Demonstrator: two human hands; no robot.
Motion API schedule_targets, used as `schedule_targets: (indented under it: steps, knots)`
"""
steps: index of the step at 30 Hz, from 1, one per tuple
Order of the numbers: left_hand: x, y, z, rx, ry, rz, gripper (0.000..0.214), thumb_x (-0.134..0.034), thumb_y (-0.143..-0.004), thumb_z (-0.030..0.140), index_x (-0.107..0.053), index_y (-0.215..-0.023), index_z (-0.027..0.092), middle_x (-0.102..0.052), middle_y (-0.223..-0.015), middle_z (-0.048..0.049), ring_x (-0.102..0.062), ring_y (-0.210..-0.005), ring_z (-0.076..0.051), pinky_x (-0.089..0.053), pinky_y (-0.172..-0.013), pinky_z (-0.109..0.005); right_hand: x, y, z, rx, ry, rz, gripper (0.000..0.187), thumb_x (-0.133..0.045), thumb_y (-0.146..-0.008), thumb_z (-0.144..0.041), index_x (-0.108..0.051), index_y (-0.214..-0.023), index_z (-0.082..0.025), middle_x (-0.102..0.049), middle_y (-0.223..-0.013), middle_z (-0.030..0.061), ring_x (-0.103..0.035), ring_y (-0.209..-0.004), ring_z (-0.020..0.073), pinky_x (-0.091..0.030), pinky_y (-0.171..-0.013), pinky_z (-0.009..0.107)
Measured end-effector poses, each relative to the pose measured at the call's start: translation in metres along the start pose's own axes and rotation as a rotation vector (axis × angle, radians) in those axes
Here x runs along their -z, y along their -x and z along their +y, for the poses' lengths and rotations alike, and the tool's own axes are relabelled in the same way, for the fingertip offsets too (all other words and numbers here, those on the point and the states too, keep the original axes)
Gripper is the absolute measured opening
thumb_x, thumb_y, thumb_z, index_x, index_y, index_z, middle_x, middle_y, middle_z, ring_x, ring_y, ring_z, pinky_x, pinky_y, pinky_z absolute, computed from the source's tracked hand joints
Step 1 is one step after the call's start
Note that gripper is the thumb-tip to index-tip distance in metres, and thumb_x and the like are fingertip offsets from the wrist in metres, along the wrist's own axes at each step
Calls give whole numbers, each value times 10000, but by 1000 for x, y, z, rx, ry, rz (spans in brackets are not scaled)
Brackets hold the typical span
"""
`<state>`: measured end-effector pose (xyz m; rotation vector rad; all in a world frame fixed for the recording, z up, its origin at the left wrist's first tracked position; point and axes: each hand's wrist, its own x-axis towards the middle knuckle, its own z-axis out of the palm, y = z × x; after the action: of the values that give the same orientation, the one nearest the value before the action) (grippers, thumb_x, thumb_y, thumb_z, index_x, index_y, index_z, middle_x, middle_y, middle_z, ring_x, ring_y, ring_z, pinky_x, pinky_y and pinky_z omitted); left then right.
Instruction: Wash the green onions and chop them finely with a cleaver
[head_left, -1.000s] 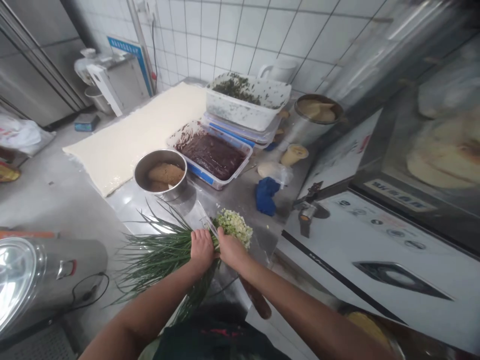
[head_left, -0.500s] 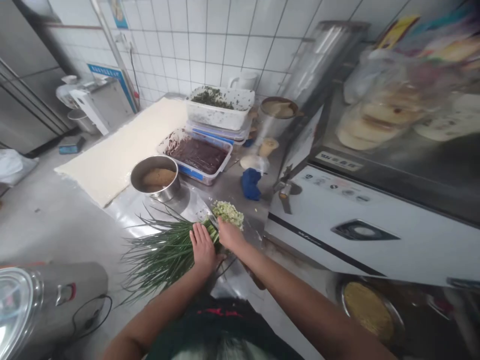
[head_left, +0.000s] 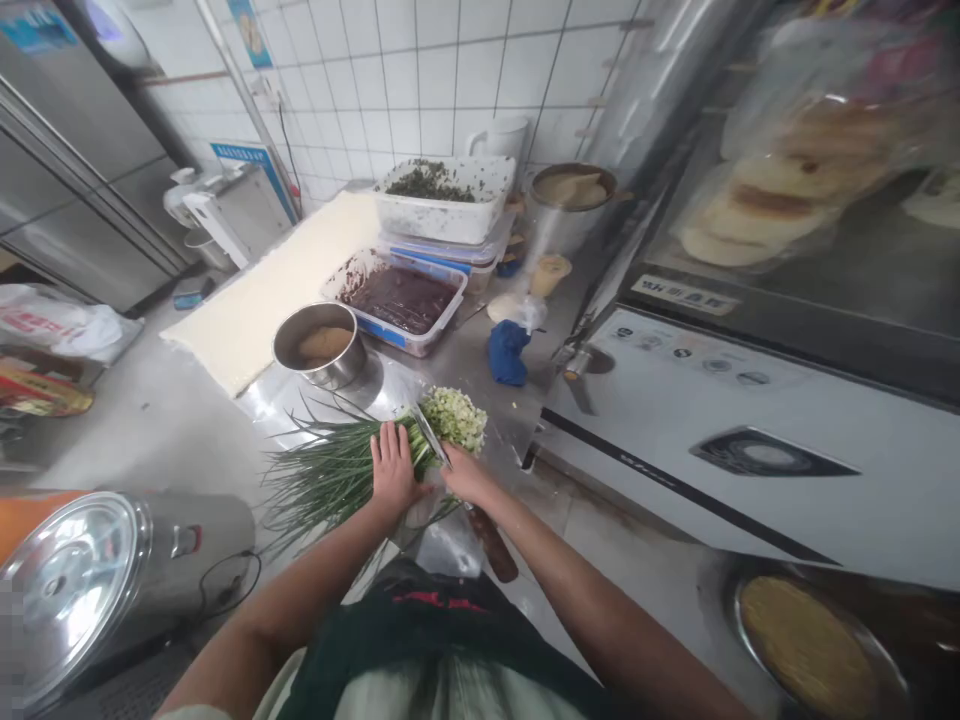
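- Kitchen knife (head_left: 430,435) has tilted up at the cut end of the green onions (head_left: 330,480), whose long axis runs sideways along the steel counter (head_left: 517,430).
- Left hand (head_left: 393,468): fingers (head_left: 386,442) spread, pressing the bundle; nearer its leafy length.
- Right hand (head_left: 466,476): fingers (head_left: 452,464) apparently curled round the dark handle (head_left: 491,543), partly hidden.
- Chopped onion (head_left: 454,420) heaps just beyond the blade.

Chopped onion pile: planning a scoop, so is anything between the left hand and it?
Yes, the knife blade, held in the right hand, lies between the left hand and the chopped onion pile.
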<state>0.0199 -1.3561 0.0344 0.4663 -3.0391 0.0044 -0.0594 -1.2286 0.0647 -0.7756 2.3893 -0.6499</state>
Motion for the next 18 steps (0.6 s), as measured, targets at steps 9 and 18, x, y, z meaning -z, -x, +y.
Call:
schedule_targets:
  steps: [9, 18]
  knots:
    - [-6, 29, 36, 30, 4, 14, 1065, -583, -521, 615, -153, -1341, 88, -78, -1415, -166, 8, -1287, -328, -71, -1030, -507, 31, -16, 5, 68, 83, 115, 233, -389, -757, -141, -520, -950, -133, -563, -1008, 83, -504, -935, 157, -347, -793, 225]
    - [8, 9, -21, 49, -57, 3, 1081, -617, -514, 581, -126, -1346, 94, -99, -1410, -171, 12, -1288, -326, -63, -1027, -510, 51, 7, 27, 107, 23, 277, 218, -392, -748, -165, -504, -931, -132, -554, -997, 86, -506, -884, 154, -343, -769, 221]
